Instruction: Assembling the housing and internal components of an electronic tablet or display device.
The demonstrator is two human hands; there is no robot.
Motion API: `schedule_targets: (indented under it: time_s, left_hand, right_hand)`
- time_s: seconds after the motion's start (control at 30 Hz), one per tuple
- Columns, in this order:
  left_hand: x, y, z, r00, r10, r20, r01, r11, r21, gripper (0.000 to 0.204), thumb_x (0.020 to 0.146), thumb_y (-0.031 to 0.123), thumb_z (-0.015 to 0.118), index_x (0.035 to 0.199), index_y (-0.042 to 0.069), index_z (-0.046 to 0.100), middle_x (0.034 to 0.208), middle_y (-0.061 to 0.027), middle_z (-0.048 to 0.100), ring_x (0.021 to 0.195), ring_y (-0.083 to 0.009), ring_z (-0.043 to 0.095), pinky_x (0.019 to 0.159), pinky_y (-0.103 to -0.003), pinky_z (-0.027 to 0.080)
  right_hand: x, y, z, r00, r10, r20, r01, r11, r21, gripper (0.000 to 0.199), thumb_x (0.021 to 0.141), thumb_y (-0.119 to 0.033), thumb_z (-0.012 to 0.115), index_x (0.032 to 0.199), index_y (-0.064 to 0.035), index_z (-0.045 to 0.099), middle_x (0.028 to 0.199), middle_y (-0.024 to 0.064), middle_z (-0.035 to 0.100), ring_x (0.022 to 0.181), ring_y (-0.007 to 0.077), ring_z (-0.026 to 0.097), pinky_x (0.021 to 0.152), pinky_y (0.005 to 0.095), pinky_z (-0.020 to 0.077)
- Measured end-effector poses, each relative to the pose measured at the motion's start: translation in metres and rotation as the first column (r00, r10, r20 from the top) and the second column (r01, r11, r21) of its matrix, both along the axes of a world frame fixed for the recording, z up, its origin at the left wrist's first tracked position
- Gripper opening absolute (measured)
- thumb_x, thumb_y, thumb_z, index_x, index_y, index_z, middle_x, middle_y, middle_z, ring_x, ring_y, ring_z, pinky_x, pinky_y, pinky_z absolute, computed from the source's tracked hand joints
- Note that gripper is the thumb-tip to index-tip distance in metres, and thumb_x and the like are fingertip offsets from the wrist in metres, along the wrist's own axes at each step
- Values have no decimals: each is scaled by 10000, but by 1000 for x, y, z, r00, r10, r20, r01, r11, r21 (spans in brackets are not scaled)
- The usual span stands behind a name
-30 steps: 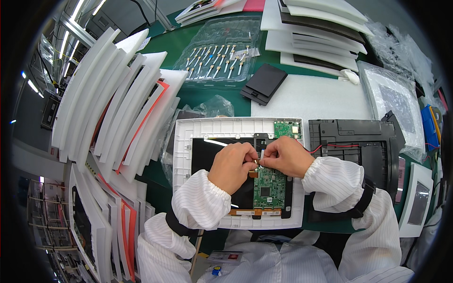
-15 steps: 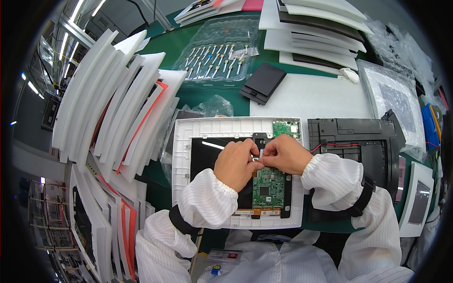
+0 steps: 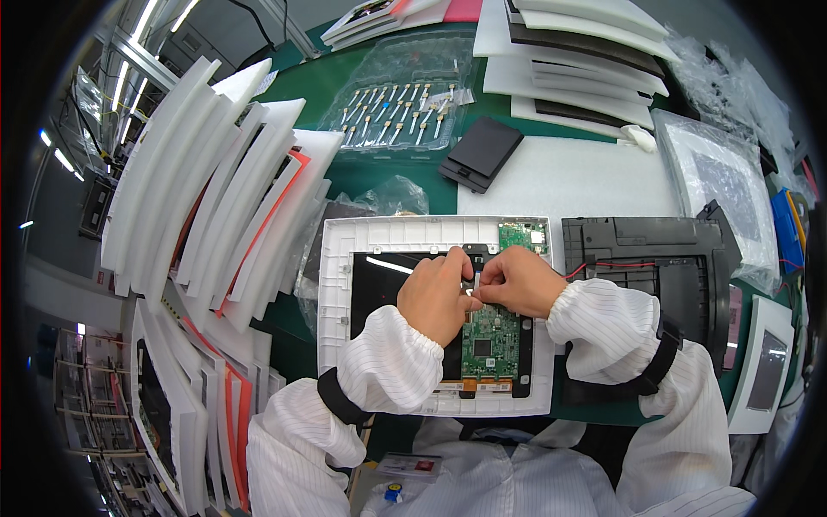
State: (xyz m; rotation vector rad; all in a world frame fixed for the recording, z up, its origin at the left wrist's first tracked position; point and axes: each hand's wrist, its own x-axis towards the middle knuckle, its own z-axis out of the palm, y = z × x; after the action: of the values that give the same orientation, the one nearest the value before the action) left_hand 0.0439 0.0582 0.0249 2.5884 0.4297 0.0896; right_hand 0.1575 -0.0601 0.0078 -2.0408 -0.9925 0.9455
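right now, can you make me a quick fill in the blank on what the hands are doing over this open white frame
Both hands meet over a ___ circuit board.
The board sits inside a ___ plastic frame.
To the frame's right lies a ___ back cover.
The clear tray of small connectors lies ___ the frame.

Missing words: green; white; black; beyond

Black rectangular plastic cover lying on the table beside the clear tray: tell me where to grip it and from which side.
Take the black rectangular plastic cover by its two long edges, from above. It lies flat and apart from the clear tray, both edges free.
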Motion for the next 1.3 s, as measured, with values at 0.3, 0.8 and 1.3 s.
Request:
schedule_targets:
  time_s: [0.3,0.8,1.3]
  left_hand:
    - [-6,15,11,998,48,-33,-55,954,-294,386,634,24,783,914,47,518,695,-22,516,630,-121,499,598,-255,437]
    - [-151,52,50,842,480,245,-460,877,-140,318,710,23,702,994,37,562,857,-84,608,802,-197,586,709,-291,454]
    - [-194,75,-33,765,644,23,-332,425,-842,327,984,220,429,1117,-53,550,961,-76,626,827,-101,584,775,-231,460]
  right_hand:
    - [-4,-2,7,1000,8,8,-8,1000,6,199,735,-210,682,753,-12,699,637,119,645,590,200,627,584,321,491]
    - [-61,-154,97,902,-398,170,346,899,269,204,750,-18,656,951,-5,625,719,65,569,595,126,544,575,240,444]
    - [-126,-276,-38,133,-472,-871,952,-185,245,389,932,-200,542,1224,23,411,1173,179,504,1113,255,513,992,378,412]
